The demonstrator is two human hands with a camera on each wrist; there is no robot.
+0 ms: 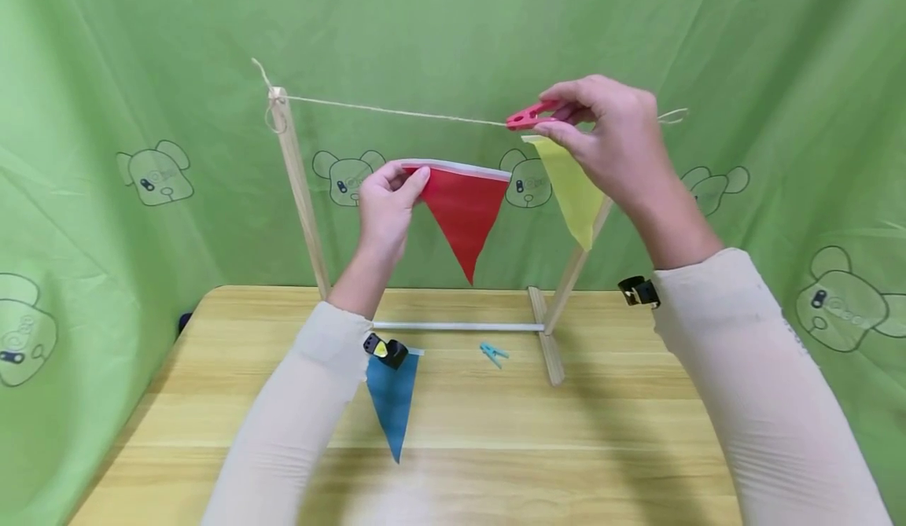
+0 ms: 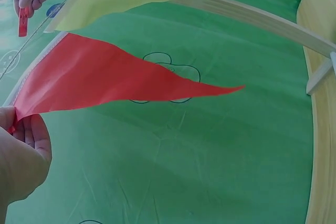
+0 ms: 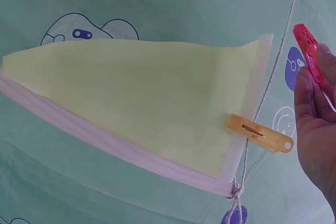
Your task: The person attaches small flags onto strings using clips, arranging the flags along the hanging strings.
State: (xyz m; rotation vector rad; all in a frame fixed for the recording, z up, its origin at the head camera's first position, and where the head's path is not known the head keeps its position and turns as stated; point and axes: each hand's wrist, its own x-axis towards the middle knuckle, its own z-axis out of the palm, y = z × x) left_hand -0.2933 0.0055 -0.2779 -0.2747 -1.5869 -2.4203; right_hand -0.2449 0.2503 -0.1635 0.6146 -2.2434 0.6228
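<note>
Grip, left: left hand, thumb and fingers pinching the near top corner of a red triangular cloth pennant with a white hem. Grip, right: right hand, thumb and fingertips pinching the handles of a red plastic clothespin; whether its jaws are parted cannot be told.

Stock, left to right:

Upright, pale wood post; cord tied at the top.

Line, thin beige twine cord, stretched rightward.

Pennant, blue triangular cloth, flat on the light wood-grain table, partly hidden by the left wrist's gear.

Pennant, red, held below the cord and apart from it, far corner free, point hanging down.

Clothespin, light blue plastic, lying loose on the table.

Clothespin, red, nose at the cord in the head view; contact uncertain.

Pennant, yellow triangular cloth, hung from the cord by a yellow-orange clothespin.

Upright, second pale wood post, behind the yellow piece.

Step, as judged: bringing red pennant and red clothespin together at the cord. Next move appears to call for raising the white hem to the cord, parting the clothespin's jaws and closing them over both.
</note>
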